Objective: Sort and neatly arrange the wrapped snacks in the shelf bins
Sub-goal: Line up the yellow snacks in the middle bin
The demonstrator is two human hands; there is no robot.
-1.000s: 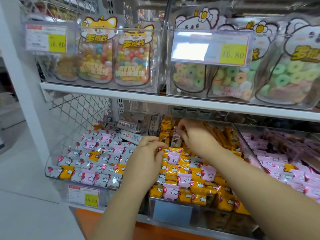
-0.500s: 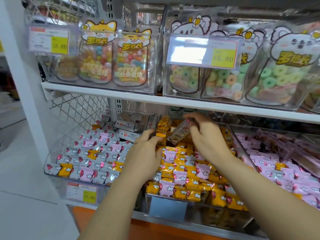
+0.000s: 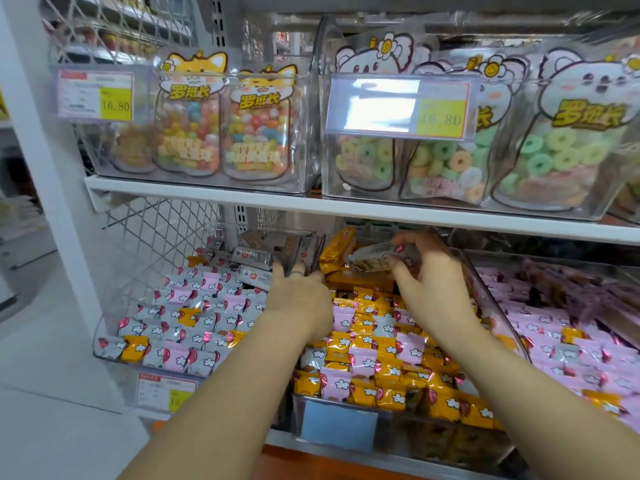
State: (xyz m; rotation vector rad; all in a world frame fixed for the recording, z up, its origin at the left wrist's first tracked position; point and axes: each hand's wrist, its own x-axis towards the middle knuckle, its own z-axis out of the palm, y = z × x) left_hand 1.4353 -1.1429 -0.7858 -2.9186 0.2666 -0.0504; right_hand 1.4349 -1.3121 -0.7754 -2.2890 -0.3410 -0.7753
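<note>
My right hand (image 3: 433, 275) pinches a clear-wrapped snack bar (image 3: 369, 259) above the back of the middle bin (image 3: 408, 433), which holds yellow and pink small packs (image 3: 374, 351). My left hand (image 3: 299, 299) reaches to the clear wall between the left and middle bins. Its fingertips are curled on a dark, silver-wrapped snack (image 3: 299, 252) standing there. The left bin (image 3: 107, 356) is filled with silver and pink packs (image 3: 194, 317), with a few yellow ones mixed in. The right bin (image 3: 491, 299) holds mostly pink packs (image 3: 568, 344).
A white shelf board (image 3: 242, 199) hangs close above my hands. It carries clear boxes of candy pouches (image 3: 256, 129) and price tags (image 3: 398, 107). A wire mesh panel (image 3: 156, 230) closes the left side. A white upright (image 3: 45, 161) stands at far left, with floor beyond.
My right hand has lifted the clear-wrapped bar off the yellow packs and holds it higher and further back. My left hand moved up and back to the bin wall.
</note>
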